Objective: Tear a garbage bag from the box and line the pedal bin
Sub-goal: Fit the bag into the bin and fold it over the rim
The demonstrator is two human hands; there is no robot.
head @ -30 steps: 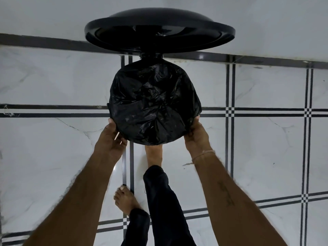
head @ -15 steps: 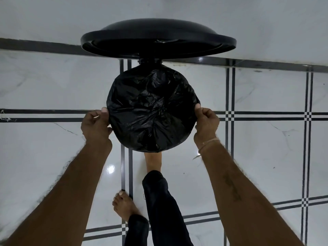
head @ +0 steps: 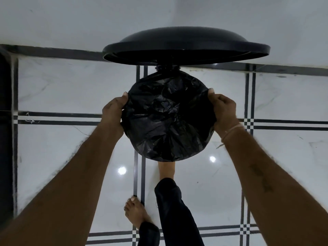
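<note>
I look straight down on a black pedal bin. Its round lid (head: 186, 46) stands open at the back. A crinkled black garbage bag (head: 166, 118) fills the bin's mouth and wraps over the rim, hiding the bin body. My left hand (head: 113, 110) grips the bag's edge on the left side of the rim, thumb on top. On the right side of the rim, my right hand (head: 224, 110) pinches the bag's edge. The box of bags is not in view.
The bin stands on glossy white marble floor tiles (head: 53, 148) with black stripe borders, close to a white wall (head: 71, 20). One bare foot (head: 166, 170) reaches under the bin's front, the other foot (head: 136, 213) rests behind it. A dark strip (head: 5, 121) runs down the left edge.
Both hands have slid from the front of the rim up along its sides toward the back, keeping hold of the bag's edge. The view has shifted, so the bin sits further right.
</note>
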